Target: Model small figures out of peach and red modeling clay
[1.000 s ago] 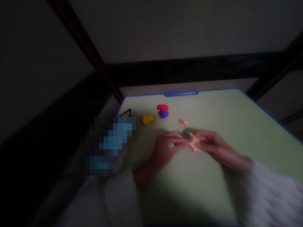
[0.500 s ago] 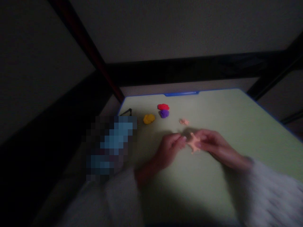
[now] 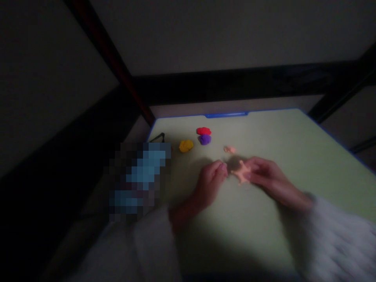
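Observation:
My right hand [image 3: 266, 178] pinches a flat, star-shaped piece of peach modelling clay [image 3: 242, 172] between thumb and fingers, above the table. Just left of the star, my left hand [image 3: 210, 181] is closed, thumb pressed to the fingers; whether a bit of clay sits in that pinch is too blurred to tell. A small gap separates it from the star. Beyond the hands lies a small lump of peach clay [image 3: 230, 149]. Farther left are a yellow clay lump [image 3: 186, 146], a purple lump [image 3: 205, 139] and a red lump [image 3: 203, 131], the last two touching.
The pale table [image 3: 293, 145] has a blue edge and a blue handle piece [image 3: 226, 115] on its far side. A blurred-out, bluish pixelated patch [image 3: 143, 172] covers something at the table's left. A dark wall band [image 3: 229, 88] runs behind.
My left hand has drawn slightly left, away from the star. The star in my right hand has shifted a little right and up, with its points turned.

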A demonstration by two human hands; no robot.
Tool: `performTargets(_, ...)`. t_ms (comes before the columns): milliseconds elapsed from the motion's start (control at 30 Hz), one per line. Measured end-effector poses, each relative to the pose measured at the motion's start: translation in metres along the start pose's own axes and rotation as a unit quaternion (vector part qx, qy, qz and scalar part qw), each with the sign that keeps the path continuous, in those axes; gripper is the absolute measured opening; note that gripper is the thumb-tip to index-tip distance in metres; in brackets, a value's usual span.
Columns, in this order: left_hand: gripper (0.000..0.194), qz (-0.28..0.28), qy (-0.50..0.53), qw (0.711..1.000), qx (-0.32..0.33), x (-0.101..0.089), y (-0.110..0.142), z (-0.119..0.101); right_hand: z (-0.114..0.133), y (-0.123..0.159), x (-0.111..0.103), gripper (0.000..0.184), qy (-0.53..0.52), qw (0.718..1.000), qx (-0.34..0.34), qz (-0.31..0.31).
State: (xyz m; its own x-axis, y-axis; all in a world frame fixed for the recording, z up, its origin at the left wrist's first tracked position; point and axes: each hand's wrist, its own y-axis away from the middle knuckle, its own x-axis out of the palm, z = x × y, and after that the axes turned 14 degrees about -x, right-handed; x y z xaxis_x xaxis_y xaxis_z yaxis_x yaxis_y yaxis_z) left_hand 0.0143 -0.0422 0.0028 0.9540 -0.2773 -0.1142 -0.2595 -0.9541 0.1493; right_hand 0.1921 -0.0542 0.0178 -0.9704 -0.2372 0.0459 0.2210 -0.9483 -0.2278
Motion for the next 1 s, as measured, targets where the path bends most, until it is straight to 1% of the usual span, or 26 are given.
performTargets(67, 0.031, -0.011, -0.022, 1.0, 0.015, 0.0, 0.0, -0.001, 0.0, 0.0, 0.0, 0.015, 0.022, 1.0, 0.002, -0.003)
performTargets(167, 0.03, 0.009, -0.041, 0.999, 0.02, 0.0, 0.002, -0.002, 0.0, -0.001, -0.001, 0.016, 0.031, 0.999, 0.006, 0.011)
performTargets(300, 0.03, 0.021, -0.054, 0.998, 0.01, 0.002, 0.003, -0.003, 0.001, 0.0, 0.0, 0.015, 0.029, 0.999, 0.001, 0.033)
performTargets(500, 0.029, 0.03, -0.057, 0.998, -0.011, 0.003, 0.003, -0.007, 0.002, 0.0, 0.001, 0.014, 0.021, 0.999, 0.007, 0.035)
performTargets(667, 0.027, 0.06, -0.028, 0.998, -0.02, 0.004, 0.004, -0.009, 0.002, 0.0, 0.001, 0.013, 0.017, 0.999, 0.001, 0.038)
performTargets(800, 0.027, 0.1, 0.007, 0.995, -0.025, 0.003, 0.003, -0.004, 0.002, 0.0, 0.001, 0.012, 0.011, 0.999, 0.006, 0.049)
performTargets(900, 0.027, 0.127, 0.033, 0.991, -0.035, 0.002, 0.001, 0.001, 0.002, 0.0, 0.001, 0.012, -0.001, 0.999, 0.008, 0.045)
performTargets(933, 0.028, 0.127, 0.04, 0.99, -0.043, 0.002, 0.001, 0.002, 0.002, 0.0, 0.001, 0.012, -0.004, 0.999, 0.009, 0.041)
performTargets(1000, 0.029, 0.111, 0.047, 0.991, -0.056, 0.002, 0.0, 0.002, 0.002, 0.0, 0.002, 0.012, -0.009, 0.999, 0.01, 0.035)
